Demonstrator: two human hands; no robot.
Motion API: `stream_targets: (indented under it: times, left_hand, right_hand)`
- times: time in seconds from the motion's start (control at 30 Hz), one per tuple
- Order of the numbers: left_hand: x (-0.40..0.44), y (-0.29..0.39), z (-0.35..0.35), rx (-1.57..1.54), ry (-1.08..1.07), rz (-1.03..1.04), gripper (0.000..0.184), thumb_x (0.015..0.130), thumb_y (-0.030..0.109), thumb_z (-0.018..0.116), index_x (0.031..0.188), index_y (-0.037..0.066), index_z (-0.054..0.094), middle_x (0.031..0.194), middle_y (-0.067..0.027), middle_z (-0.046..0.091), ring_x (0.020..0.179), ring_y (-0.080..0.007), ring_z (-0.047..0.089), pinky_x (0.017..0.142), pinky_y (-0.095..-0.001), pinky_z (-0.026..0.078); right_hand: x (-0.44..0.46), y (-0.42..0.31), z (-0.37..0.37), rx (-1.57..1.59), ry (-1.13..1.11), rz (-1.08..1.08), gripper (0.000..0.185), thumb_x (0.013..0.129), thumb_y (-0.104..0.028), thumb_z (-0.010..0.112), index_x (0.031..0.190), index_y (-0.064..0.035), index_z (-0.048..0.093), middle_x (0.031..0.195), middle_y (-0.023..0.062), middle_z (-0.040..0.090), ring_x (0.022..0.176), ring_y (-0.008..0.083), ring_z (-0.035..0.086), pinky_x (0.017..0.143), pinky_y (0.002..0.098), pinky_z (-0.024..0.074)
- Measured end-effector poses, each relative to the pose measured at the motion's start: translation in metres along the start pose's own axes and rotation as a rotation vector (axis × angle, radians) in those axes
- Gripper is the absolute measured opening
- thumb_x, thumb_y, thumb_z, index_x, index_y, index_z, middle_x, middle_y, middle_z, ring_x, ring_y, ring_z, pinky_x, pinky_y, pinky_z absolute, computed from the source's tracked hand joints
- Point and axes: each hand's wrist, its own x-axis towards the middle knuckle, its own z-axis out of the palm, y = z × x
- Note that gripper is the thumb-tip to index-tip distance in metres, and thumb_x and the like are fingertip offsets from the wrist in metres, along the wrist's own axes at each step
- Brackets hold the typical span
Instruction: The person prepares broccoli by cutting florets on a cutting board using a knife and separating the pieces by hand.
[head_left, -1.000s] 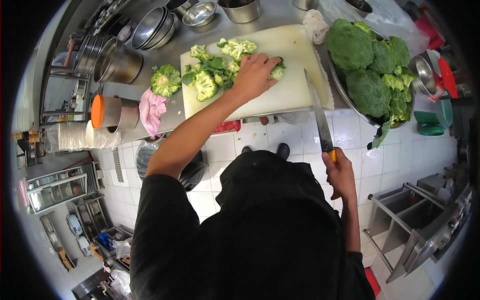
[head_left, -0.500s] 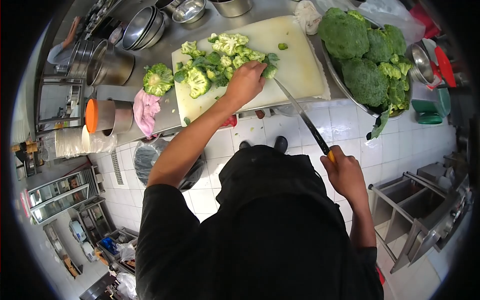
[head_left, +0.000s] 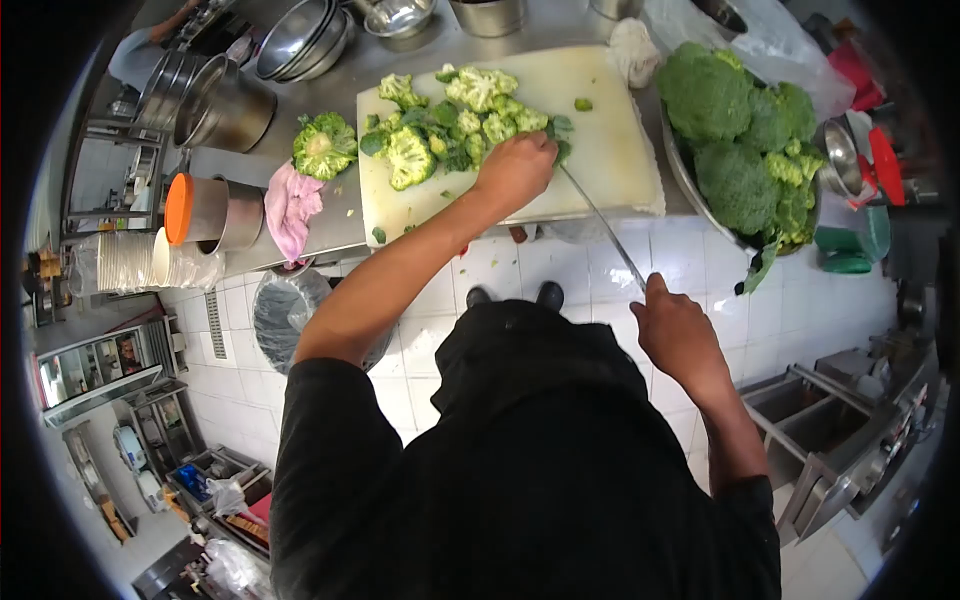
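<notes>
Passable over the cutting board [head_left: 618, 150], right side.
Hemmed by cut broccoli [head_left: 409, 160] leftward, bowl [head_left: 682, 172] rightward, knife [head_left: 604, 224] across near edge.

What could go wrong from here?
1. The tip of the knife points close to the left hand; a slip might cut the fingers.
2. A green scrap near the edge of the cutting board could get knocked off.
3. The leaf hanging over the bowl's rim could snag.
</notes>
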Motion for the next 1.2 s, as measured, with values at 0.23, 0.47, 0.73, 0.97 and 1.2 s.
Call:
stream_targets:
  times: [0.23, 0.47, 0.73, 0.97, 1.2]
  left_hand:
    - [0.006, -0.033, -0.04, -0.601, 0.366, -0.516, 0.027, 0.075, 0.009, 0.072, 0.1, -0.001, 0.072, 0.087, -0.0154, 0.071, 0.074, -0.0202, 0.068, 0.074, -0.0332, 0.055]
    - [0.002, -0.062, -0.099, -2.078, 0.381, -0.646, 0.032, 0.082, 0.011, 0.069, 0.111, 0.001, 0.06, 0.097, -0.0122, 0.064, 0.081, -0.0144, 0.06, 0.084, -0.0417, 0.054]
    - [-0.017, -0.014, -0.03, -0.021, -0.141, -0.048, 0.041, 0.069, 0.008, 0.077, 0.109, 0.007, 0.068, 0.119, -0.012, 0.059, 0.109, -0.0286, 0.057, 0.097, -0.0402, 0.047]
    - [-0.001, -0.011, -0.043, -0.071, 0.029, -0.152, 0.039, 0.067, 0.007, 0.076, 0.106, 0.01, 0.067, 0.125, -0.014, 0.05, 0.119, -0.0377, 0.047, 0.101, -0.0429, 0.044]
    - [0.03, -0.018, -0.009, 0.129, -0.116, -0.257, 0.06, 0.074, 0.001, 0.062, 0.13, 0.02, 0.055, 0.131, -0.0159, 0.047, 0.126, -0.0478, 0.039, 0.097, -0.0507, 0.048]
  right_hand:
    - [-0.023, 0.019, -0.024, 0.209, -0.114, 0.118, 0.028, 0.095, -0.029, 0.059, 0.103, -0.0023, 0.052, 0.075, 0.025, 0.064, 0.079, 0.0458, 0.062, 0.072, 0.0541, 0.0467]
    - [-0.018, 0.028, 0.01, 0.501, -0.042, 0.187, 0.03, 0.095, -0.029, 0.06, 0.097, 0.0002, 0.053, 0.068, 0.0239, 0.061, 0.066, 0.0438, 0.06, 0.064, 0.0491, 0.046]
    - [-0.012, 0.03, 0.022, 0.614, -0.022, 0.236, 0.031, 0.095, -0.028, 0.06, 0.1, 0.0024, 0.054, 0.07, 0.0237, 0.061, 0.066, 0.0408, 0.062, 0.064, 0.0468, 0.0473]
    - [-0.011, 0.035, 0.033, 0.668, 0.045, 0.19, 0.032, 0.095, -0.028, 0.061, 0.098, 0.0032, 0.054, 0.07, 0.0228, 0.061, 0.064, 0.0385, 0.061, 0.062, 0.0448, 0.0468]
    - [0.008, 0.033, 0.043, 0.822, 0.047, 0.181, 0.029, 0.094, -0.027, 0.062, 0.095, 0.0013, 0.055, 0.069, 0.0196, 0.059, 0.065, 0.0323, 0.059, 0.064, 0.041, 0.0455]
